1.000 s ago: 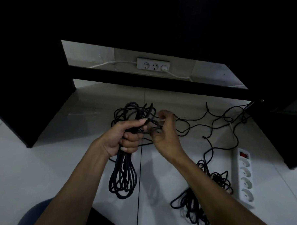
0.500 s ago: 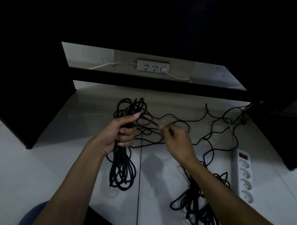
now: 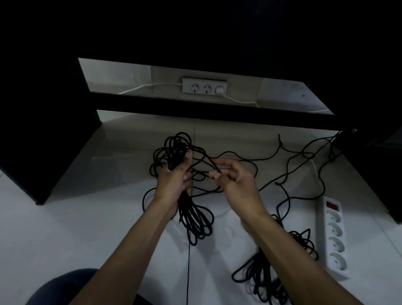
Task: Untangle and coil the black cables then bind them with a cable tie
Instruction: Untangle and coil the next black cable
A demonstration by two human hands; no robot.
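Note:
My left hand [image 3: 174,182] grips a coiled bundle of black cable [image 3: 195,222] around its middle; loops stick up above the fist and hang down below it. My right hand [image 3: 234,180] pinches a loose strand of the same black cable just right of the left hand, near the bundle's top. From there loose black cable [image 3: 293,177] trails right across the white floor. A second heap of black cable [image 3: 267,283] lies on the floor under my right forearm. No cable tie is visible.
A white power strip [image 3: 333,235] with a red switch lies at the right. A white wall socket strip [image 3: 204,88] with white leads sits at the back. Dark furniture panels [image 3: 42,131] flank the floor area left and right. A dark rounded shape [image 3: 58,289] shows at bottom left.
My right hand pulled away from the bundle to the right, drawing a strand out. The left hand raised the bundle slightly and turned it.

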